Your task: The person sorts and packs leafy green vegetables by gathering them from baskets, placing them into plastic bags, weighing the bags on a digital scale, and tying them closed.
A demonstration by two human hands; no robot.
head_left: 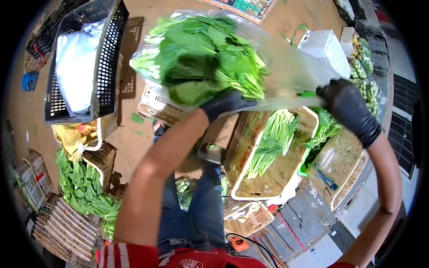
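A clear plastic bag [286, 71] is stretched between my two black-gloved hands. Its left part holds a large bunch of leafy greens [201, 49], bulging and partly blurred. My left hand [229, 102] is closed on the bag's near edge, just below the greens. My right hand [351, 107] is a fist on the bag's other end, at the right. Under the stretched bag stands a dirty yellowish basket [268, 190] with a smaller bunch of greens [273, 145] inside.
A black crate [105, 67] at the upper left holds clear plastic bags [76, 67]. More greens [85, 187] lie at the lower left. Behind my right hand are a white basket [326, 49] and bagged vegetables [366, 85]. An orange tool [239, 243] lies near my body.
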